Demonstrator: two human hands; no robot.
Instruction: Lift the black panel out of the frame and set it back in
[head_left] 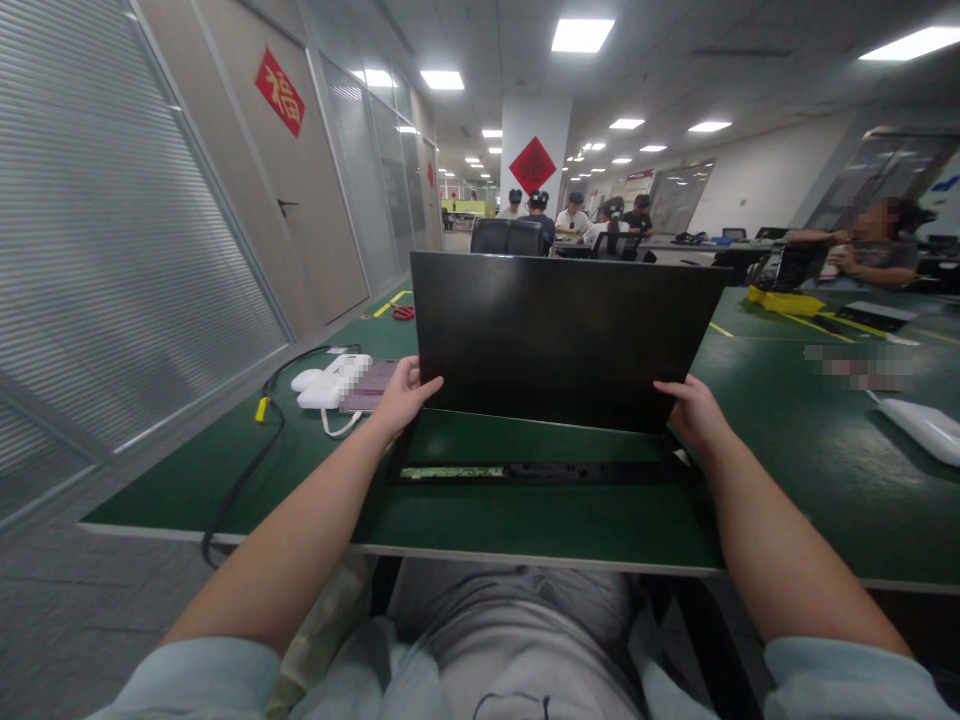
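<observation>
A large black screen panel (562,335) stands tilted up over the table in front of me. My left hand (407,395) grips its lower left edge, with the thumb lying on the dark front. At the lower right edge, my right hand (694,408) holds the panel the same way, thumb in front and fingers behind. Below the panel lies a thin black frame (600,471) on the table. A green circuit board strip (452,472) shows along the frame's near side. The panel hides the far part of the frame.
The green table (525,522) has its near edge at my lap. To the left lie a white device (334,380), a black cable (259,470) and red-handled scissors (403,313). A white object (921,428) and a yellow tray (784,301) are at right. Several people sit farther back.
</observation>
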